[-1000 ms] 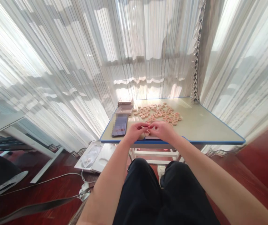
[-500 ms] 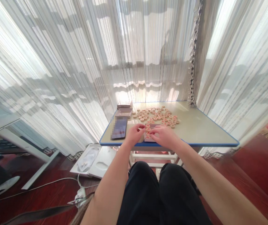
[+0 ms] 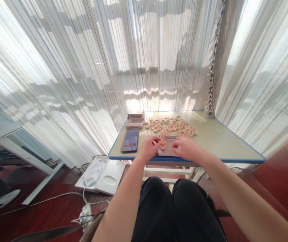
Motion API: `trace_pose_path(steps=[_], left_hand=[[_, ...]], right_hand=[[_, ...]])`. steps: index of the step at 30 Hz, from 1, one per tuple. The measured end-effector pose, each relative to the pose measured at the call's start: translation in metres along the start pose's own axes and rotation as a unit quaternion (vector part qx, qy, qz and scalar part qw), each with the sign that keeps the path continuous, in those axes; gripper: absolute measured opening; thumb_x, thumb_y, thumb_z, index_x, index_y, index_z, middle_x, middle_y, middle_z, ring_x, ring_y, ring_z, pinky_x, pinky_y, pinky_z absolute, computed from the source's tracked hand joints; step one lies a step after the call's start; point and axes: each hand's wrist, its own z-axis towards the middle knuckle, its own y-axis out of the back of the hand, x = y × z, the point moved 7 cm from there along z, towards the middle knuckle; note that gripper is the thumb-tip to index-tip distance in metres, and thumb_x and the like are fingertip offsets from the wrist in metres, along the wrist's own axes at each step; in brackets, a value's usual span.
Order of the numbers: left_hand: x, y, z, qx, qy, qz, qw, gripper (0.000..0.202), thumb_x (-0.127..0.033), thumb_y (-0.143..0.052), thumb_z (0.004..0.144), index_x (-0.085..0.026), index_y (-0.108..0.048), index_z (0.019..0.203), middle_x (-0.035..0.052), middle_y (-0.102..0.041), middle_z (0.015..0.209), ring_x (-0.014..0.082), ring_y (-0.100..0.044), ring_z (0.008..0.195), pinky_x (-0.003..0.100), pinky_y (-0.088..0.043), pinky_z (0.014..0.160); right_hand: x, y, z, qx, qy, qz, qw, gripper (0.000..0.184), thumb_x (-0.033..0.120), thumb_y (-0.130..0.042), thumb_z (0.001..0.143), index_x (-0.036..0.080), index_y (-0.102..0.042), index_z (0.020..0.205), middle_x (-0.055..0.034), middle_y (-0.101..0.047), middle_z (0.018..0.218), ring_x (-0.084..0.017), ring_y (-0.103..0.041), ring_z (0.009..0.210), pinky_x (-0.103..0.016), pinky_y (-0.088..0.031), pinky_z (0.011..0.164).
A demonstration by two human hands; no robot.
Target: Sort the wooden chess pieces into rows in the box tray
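As seen from the head camera, a blue-edged worktop (image 3: 224, 141) is occupied at the centre of the frame by both hands and a shallow tray (image 3: 168, 144), which is set along the near edge. Inside the tray, a short column of round discs (image 3: 162, 142) is lined up against the left wall, with red marks borne on their upper faces. The left hand (image 3: 151, 148) is held at that wall, its thumb and fingers bent and its fingertips brought right up to the column; whether a disc is gripped cannot be told. The right hand (image 3: 187, 148) is placed over the right part of the tray, its fingers half curled downward; whether anything is pinched there is hidden. Bare tray floor is shown between the column and the right fingertips.

Beyond the tray, many loose discs (image 3: 169, 129) are scattered across the middle of the worktop, some touching, some apart. To the left of the hands, a dark tablet (image 3: 134, 140) is laid flat, partly blurred by pixels. Just above it in the frame, a second tray (image 3: 136, 123) is seen, with a box (image 3: 135, 114) behind. The upper frame is filled by sheer curtains (image 3: 146, 50). At lower left, an open white carton (image 3: 117, 173) is rested on the floor (image 3: 45, 215).
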Motion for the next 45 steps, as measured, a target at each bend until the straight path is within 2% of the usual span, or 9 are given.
trace_pose_path(steps=[5,10,14,18,23,27,32,38,45], left_hand=[[0.002,0.000,0.001,-0.010,0.023,0.010,1.000,0.022,-0.030,-0.057,0.074,-0.017,-0.066,0.089,0.0012,-0.065,0.079,0.0102,-0.052,0.061,0.022,-0.042,0.059],[0.001,0.000,0.000,-0.040,0.052,0.071,0.995,0.017,-0.026,-0.056,0.073,-0.016,-0.067,0.081,0.0012,-0.065,0.070,0.0120,-0.055,0.062,0.023,-0.041,0.059],[-0.003,0.000,-0.001,-0.052,0.047,0.097,0.993,0.019,-0.028,-0.056,0.075,-0.017,-0.069,0.083,0.0023,-0.068,0.072,0.0141,-0.058,0.066,0.026,-0.043,0.065],[-0.007,0.001,-0.001,-0.057,0.022,0.091,0.994,0.020,-0.028,-0.055,0.078,-0.018,-0.070,0.087,0.0035,-0.070,0.083,0.0155,-0.061,0.074,0.027,-0.045,0.073],[-0.013,0.001,-0.001,-0.063,0.022,0.139,0.988,0.020,-0.025,-0.054,0.079,-0.017,-0.070,0.087,0.0054,-0.070,0.084,0.0187,-0.062,0.081,0.030,-0.046,0.079],[-0.016,0.002,-0.003,-0.084,0.019,0.175,0.981,0.023,-0.026,-0.051,0.081,-0.017,-0.070,0.091,0.0082,-0.070,0.092,0.0201,-0.062,0.086,0.031,-0.046,0.082],[-0.012,0.001,-0.002,-0.062,0.033,0.155,0.985,0.023,-0.027,-0.050,0.082,-0.019,-0.069,0.094,0.0075,-0.070,0.092,0.0207,-0.063,0.086,0.031,-0.046,0.081],[-0.011,0.000,-0.002,-0.056,0.048,0.135,0.988,0.023,-0.027,-0.050,0.083,-0.019,-0.068,0.092,0.0063,-0.071,0.088,0.0189,-0.063,0.076,0.030,-0.045,0.076],[-0.012,0.000,-0.003,-0.054,0.032,0.156,0.986,0.030,-0.029,-0.041,0.087,-0.020,-0.069,0.085,0.0055,-0.070,0.080,0.0177,-0.061,0.074,0.026,-0.042,0.067]], right_hand=[[-0.013,0.002,0.003,0.011,0.009,0.023,1.000,0.020,0.027,-0.052,0.075,0.024,-0.072,0.077,-0.0024,-0.070,0.080,-0.020,-0.060,0.082,-0.027,-0.041,0.074],[-0.020,-0.010,0.007,0.053,-0.004,0.012,0.999,0.019,0.029,-0.056,0.072,0.026,-0.071,0.083,-0.0007,-0.071,0.077,-0.020,-0.060,0.078,-0.028,-0.041,0.068],[-0.032,-0.017,0.012,0.028,-0.032,0.038,0.998,0.019,0.034,-0.055,0.074,0.023,-0.070,0.077,-0.0019,-0.070,0.077,-0.020,-0.059,0.077,-0.029,-0.041,0.072],[-0.052,-0.022,0.015,-0.018,-0.081,0.071,0.994,0.022,0.037,-0.058,0.071,0.022,-0.070,0.081,-0.0026,-0.069,0.081,-0.020,-0.057,0.081,-0.030,-0.042,0.073],[-0.064,-0.023,0.022,-0.043,-0.093,0.086,0.991,0.024,0.041,-0.061,0.069,0.022,-0.070,0.081,-0.0025,-0.068,0.079,-0.021,-0.056,0.082,-0.031,-0.042,0.075],[-0.061,-0.023,0.029,-0.035,-0.080,0.066,0.994,0.025,0.042,-0.061,0.070,0.022,-0.072,0.079,-0.0033,-0.069,0.078,-0.022,-0.056,0.082,-0.032,-0.041,0.078],[-0.056,-0.024,0.030,-0.043,-0.057,0.062,0.995,0.026,0.037,-0.057,0.074,0.024,-0.073,0.089,-0.0028,-0.069,0.086,-0.021,-0.055,0.087,-0.033,-0.040,0.085],[-0.055,-0.023,0.030,-0.045,-0.057,0.069,0.995,0.023,0.041,-0.058,0.074,0.024,-0.073,0.078,-0.0023,-0.069,0.079,-0.022,-0.057,0.086,-0.035,-0.040,0.085],[-0.015,-0.009,0.023,-0.093,0.022,0.097,0.991,0.023,0.034,-0.061,0.074,0.021,-0.072,0.090,-0.0052,-0.068,0.093,-0.021,-0.057,0.092,-0.033,-0.042,0.087]])
